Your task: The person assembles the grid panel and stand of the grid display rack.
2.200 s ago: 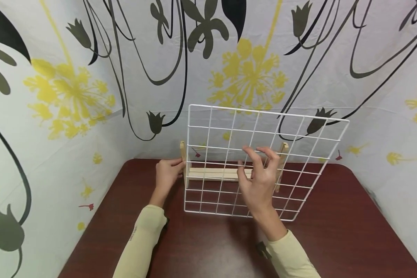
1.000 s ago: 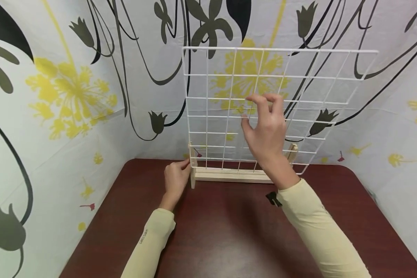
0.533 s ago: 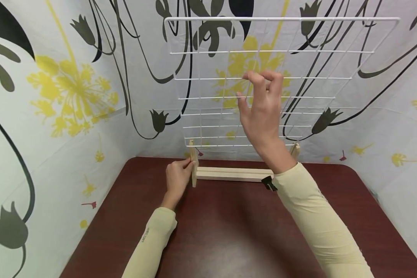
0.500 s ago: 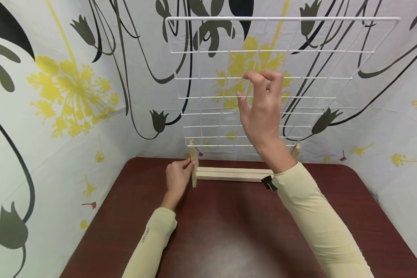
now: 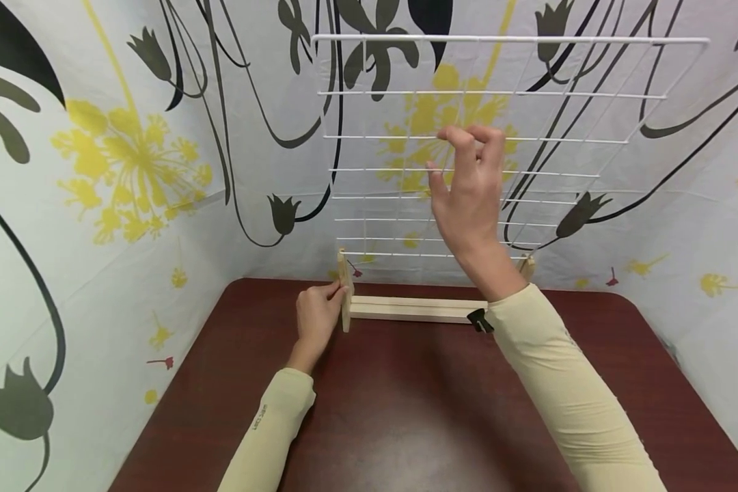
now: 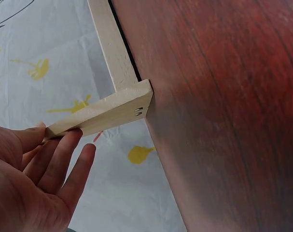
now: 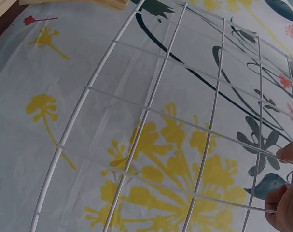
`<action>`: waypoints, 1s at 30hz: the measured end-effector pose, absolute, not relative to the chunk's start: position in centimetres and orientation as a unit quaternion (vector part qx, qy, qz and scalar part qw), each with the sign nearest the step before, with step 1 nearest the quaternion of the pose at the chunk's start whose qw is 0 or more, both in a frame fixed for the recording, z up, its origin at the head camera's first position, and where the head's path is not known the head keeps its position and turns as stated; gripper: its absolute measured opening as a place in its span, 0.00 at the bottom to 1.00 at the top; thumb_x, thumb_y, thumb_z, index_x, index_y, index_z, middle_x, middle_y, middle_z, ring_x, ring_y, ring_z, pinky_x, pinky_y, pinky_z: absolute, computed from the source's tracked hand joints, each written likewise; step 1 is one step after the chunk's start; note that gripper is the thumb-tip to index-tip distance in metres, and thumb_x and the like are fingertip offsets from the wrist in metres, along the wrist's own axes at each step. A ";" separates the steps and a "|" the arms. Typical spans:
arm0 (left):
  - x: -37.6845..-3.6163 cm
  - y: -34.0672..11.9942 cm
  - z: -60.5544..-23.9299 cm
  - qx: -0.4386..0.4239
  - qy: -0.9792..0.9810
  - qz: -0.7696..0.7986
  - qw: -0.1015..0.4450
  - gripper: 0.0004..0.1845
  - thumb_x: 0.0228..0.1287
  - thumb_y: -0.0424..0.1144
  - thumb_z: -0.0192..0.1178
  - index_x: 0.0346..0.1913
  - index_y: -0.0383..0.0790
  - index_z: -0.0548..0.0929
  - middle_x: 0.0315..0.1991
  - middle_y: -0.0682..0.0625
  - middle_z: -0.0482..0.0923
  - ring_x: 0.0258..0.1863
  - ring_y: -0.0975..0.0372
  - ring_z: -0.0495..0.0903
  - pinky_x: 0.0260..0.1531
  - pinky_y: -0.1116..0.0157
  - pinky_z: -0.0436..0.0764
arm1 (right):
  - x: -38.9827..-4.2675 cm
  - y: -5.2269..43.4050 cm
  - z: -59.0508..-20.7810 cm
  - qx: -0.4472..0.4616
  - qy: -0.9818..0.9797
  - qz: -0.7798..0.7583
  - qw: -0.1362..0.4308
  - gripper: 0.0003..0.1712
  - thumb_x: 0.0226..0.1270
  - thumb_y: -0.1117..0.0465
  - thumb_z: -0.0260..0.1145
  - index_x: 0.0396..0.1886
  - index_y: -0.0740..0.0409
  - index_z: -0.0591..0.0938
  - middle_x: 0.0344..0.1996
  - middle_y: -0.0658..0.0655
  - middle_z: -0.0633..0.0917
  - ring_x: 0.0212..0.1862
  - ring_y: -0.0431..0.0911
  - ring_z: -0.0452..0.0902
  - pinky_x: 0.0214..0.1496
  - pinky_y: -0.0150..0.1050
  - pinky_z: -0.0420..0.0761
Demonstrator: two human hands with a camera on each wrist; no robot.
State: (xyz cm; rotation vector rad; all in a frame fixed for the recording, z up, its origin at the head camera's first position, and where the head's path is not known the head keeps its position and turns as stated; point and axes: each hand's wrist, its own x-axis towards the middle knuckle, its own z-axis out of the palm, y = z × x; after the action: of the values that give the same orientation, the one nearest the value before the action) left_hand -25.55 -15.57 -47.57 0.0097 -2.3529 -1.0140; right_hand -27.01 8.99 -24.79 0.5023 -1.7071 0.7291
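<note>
A white wire grid panel (image 5: 510,39) is held up over the back of the table, its top edge leaning toward me. My right hand (image 5: 470,191) grips its wires near the middle; in the right wrist view only the fingertips (image 7: 273,208) show at the edge. Beneath the panel stands a pale wooden stand (image 5: 415,309) with two side uprights joined by a crossbar. My left hand (image 5: 318,314) pinches its left upright (image 6: 103,110) between thumb and fingers. The panel's lower edge appears level with the upright tops; whether it touches them I cannot tell.
The dark red-brown table (image 5: 393,410) has rounded back corners. Behind and beside it hangs a white sheet (image 5: 234,171) printed with flowers. A black clip (image 5: 480,320) sits at my right sleeve's cuff, in front of the crossbar.
The grid panel was lifted by my right hand from in front of the stand to above it. In the last half second it shifted slightly right. My left hand stays on the upright.
</note>
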 end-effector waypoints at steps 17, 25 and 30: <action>-25.2 -15.3 -47.7 -0.017 -0.886 -0.363 0.288 0.15 0.68 0.42 0.73 0.52 0.39 0.92 0.41 0.40 0.92 0.33 0.50 0.93 0.33 0.52 0.91 | -29.2 8.7 -25.7 0.200 -0.742 0.302 0.564 0.23 0.70 0.68 0.70 0.60 0.50 0.76 0.53 0.68 0.74 0.51 0.62 0.75 0.53 0.49 0.81; -25.2 -15.2 -47.6 -0.024 -0.883 -0.362 0.297 0.14 0.68 0.41 0.74 0.51 0.37 0.92 0.41 0.38 0.92 0.33 0.49 0.93 0.32 0.52 0.91 | -29.8 8.2 -26.2 0.209 -0.750 0.289 0.557 0.23 0.70 0.69 0.70 0.60 0.52 0.75 0.54 0.68 0.74 0.49 0.62 0.74 0.50 0.49 0.81; -25.2 -15.1 -47.5 -0.022 -0.886 -0.354 0.300 0.14 0.68 0.40 0.74 0.51 0.38 0.92 0.41 0.39 0.92 0.35 0.47 0.93 0.36 0.50 0.91 | -30.2 7.9 -26.6 0.210 -0.752 0.282 0.557 0.24 0.70 0.70 0.69 0.61 0.51 0.75 0.54 0.68 0.74 0.48 0.62 0.74 0.50 0.49 0.80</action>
State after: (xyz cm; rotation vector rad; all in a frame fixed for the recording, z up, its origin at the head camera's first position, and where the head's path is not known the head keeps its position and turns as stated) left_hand -25.20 -15.11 -47.55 -0.0586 -2.3509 -0.9389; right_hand -30.24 7.94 -26.58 0.4962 -1.7748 0.6667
